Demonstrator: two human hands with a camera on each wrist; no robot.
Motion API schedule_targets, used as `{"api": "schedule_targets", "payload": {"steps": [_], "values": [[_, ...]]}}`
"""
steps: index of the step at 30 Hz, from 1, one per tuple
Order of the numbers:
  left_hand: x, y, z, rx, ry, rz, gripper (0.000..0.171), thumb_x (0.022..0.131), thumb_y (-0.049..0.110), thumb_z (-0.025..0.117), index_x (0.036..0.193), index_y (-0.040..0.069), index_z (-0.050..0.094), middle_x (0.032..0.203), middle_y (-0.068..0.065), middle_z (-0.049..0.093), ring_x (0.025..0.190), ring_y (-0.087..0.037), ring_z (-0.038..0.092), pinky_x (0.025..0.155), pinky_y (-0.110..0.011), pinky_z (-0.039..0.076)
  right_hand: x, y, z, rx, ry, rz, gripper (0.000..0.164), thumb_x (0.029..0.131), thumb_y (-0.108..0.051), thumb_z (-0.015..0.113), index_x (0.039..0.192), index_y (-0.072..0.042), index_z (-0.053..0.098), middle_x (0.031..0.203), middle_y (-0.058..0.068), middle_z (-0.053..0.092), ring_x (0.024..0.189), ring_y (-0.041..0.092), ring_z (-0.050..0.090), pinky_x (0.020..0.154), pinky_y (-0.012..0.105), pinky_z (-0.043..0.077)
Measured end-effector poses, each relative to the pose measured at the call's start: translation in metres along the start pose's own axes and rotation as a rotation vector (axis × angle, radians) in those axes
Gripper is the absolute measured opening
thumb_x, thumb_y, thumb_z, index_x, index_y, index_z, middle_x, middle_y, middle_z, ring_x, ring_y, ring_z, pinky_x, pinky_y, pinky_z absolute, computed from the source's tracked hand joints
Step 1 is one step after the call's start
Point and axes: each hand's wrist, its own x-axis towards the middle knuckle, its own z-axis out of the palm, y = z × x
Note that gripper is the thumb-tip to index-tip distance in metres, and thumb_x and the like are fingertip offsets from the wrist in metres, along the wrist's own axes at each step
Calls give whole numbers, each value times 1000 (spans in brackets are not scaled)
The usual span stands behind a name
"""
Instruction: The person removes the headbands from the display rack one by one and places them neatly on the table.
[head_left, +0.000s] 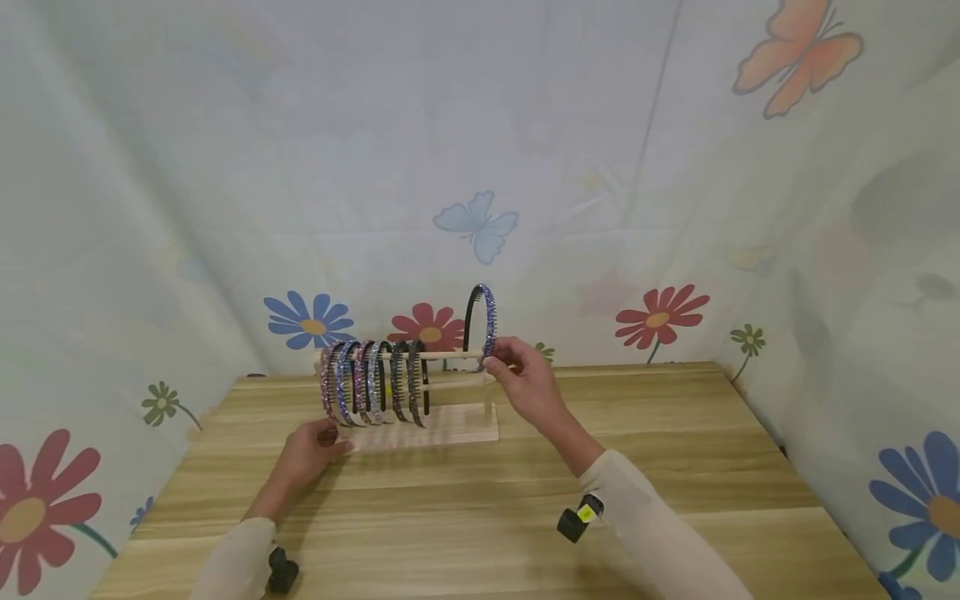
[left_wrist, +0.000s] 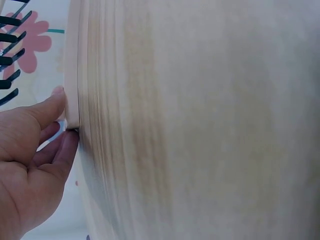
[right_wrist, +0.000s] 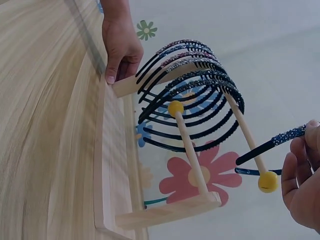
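My right hand [head_left: 532, 387] pinches a glittery blue-purple headband [head_left: 491, 312] with comb teeth. Its arch stands upright at the right end of the rack's upper rod. In the right wrist view, the ends of this headband [right_wrist: 260, 150] are on either side of the rod near its yellow ball tip [right_wrist: 268, 181]. Down at the left end, my left hand [head_left: 303, 457] grips the base corner of the wooden rack [head_left: 450, 425], thumb on the base [left_wrist: 72, 60]. Several sparkly headbands [right_wrist: 200, 75] in pink, blue, silver and black hang on the upper rod, towards its left.
A shorter lower rod [right_wrist: 192, 150] with its own yellow ball [right_wrist: 176, 108] runs below the upper one. The rack stands near the far edge of the wood-grain table [head_left: 465, 517]. Behind it hangs a pale cloth [head_left: 570, 275] printed with flowers and butterflies.
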Motion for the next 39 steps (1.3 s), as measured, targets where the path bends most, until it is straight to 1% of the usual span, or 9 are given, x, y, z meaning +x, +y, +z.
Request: {"api": "schedule_targets", "payload": {"steps": [4,10,15,18,26,32,39], "values": [[0,1,0,2,8,5,46,94,18,76,127,-10,63,122,-31,67,113,-43,67,96,-53,56,0,0,-8,-13,18,7,15,98,-8,69,109,2,70,100,16,72,90,19,66,77,24,57],[0,0,0,9,10,9,42,94,19,76,122,-10,66,117,-29,70,111,-42,68,94,-53,56,-1,-2,-20,-46,27,15,17,98,-8,69,110,3,69,100,15,73,89,21,66,74,24,56],[0,-1,-1,13,5,6,43,94,22,76,121,-10,66,119,-30,69,112,-44,67,94,-54,56,-2,-2,-32,-68,33,20,17,99,-9,68,111,2,69,102,15,73,93,23,68,78,24,57],[1,-2,0,15,3,6,44,94,22,76,122,-10,65,120,-31,68,113,-45,66,95,-55,55,-3,-1,-39,-69,37,18,17,99,-8,68,111,3,69,102,15,73,93,24,67,78,24,57],[1,-2,1,16,3,2,46,94,22,76,124,-11,64,120,-32,68,113,-45,66,95,-55,55,-6,4,-63,-102,77,23,17,99,-10,68,111,2,69,99,17,71,87,16,64,73,20,55],[1,-2,0,11,-3,2,49,94,22,76,126,-13,62,122,-33,66,114,-46,66,96,-55,54,-10,9,-84,-143,100,33,21,100,-14,67,114,2,69,101,18,71,86,12,62,73,18,53],[1,-2,0,18,-3,7,48,94,22,76,126,-12,63,121,-33,67,114,-46,66,96,-55,55,-14,17,-111,-211,142,47,26,102,-17,65,118,3,67,104,17,72,87,10,64,73,16,53]]}}
